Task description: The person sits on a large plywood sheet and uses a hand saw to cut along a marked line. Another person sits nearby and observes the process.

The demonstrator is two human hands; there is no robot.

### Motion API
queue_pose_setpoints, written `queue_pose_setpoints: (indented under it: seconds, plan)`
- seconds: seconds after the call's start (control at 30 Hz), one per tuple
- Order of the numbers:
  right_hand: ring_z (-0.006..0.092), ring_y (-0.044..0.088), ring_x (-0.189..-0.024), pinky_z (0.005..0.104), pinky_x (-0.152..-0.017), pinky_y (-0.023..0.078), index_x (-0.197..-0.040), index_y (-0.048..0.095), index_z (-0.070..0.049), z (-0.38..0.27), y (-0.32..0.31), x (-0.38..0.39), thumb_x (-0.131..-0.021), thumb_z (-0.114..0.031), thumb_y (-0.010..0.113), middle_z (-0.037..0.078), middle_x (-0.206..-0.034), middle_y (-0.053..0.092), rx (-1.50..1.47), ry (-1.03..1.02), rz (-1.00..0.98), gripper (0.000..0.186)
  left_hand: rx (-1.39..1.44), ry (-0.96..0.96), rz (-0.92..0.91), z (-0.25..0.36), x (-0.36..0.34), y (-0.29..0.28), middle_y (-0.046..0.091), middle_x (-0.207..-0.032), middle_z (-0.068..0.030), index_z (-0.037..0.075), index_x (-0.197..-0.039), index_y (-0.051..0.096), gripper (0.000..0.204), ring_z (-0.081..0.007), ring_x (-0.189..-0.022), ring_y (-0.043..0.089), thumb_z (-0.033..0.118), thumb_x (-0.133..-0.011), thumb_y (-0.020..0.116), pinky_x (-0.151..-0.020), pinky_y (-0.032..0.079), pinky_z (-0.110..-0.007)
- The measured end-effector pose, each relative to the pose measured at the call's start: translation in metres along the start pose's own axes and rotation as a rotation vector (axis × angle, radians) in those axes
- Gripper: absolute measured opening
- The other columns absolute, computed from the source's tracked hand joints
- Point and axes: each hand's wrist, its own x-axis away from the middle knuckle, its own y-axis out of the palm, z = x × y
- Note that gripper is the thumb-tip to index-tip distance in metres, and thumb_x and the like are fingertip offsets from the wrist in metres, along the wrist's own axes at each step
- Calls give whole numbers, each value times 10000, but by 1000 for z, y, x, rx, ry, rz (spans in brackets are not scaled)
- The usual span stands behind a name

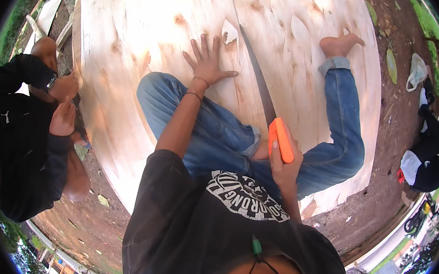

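Pale plywood [119,67] lay outdoors amid bare soil [81,227], a handsaw [261,83] pointing away along it.
Nearest, the right hand [286,167] was clamped round the saw's orange handle [281,139]; beyond, the left hand [207,65] spread flat on the wood, left of the blade. Off leftward, a co-worker [21,138] apparently crouched.

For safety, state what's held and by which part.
The right hand holds a grey-bladed handsaw by its orange handle; the left hand, spread on the pale wooden sheet, holds nothing.
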Motion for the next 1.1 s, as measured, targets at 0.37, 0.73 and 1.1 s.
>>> queue_pose_setpoints:
  seconds: [0.37, 0.73, 1.1]
  plan:
    - [249, 660, -1170, 338, -995, 504, -1446, 531, 69, 12, 37, -82, -1015, -60, 577, 222, -1334, 661, -137, 102, 5, 453, 30, -2, -49, 6, -16, -3, -117, -1725, -205, 235, -1682, 28, 1533, -497, -1522, -262, 951, -511, 711, -1064, -166, -811]
    - [50, 393, -508, 247, -446, 307, -1445, 551, 46, 13, 44, -63, -1039, -106, 566, 31, -794, 614, -193, 80, 39, 434, 95, 11, 8, 5, -6, -18, -74, -1720, -239, 191, -1681, 65, 1530, -517, -1539, -187, 838, -506, 798, -1109, -128, -797]
    - [171, 596, -891, 318, -813, 490, -1443, 534, 74, 3, 15, -23, -1021, -62, 567, 161, -1120, 681, 8, -146, -21, 445, 57, -93, -11, -16, -2, -9, -91, -1725, -219, 212, -1682, 65, 1504, -515, -1530, -223, 899, -529, 743, -1073, -161, -804]
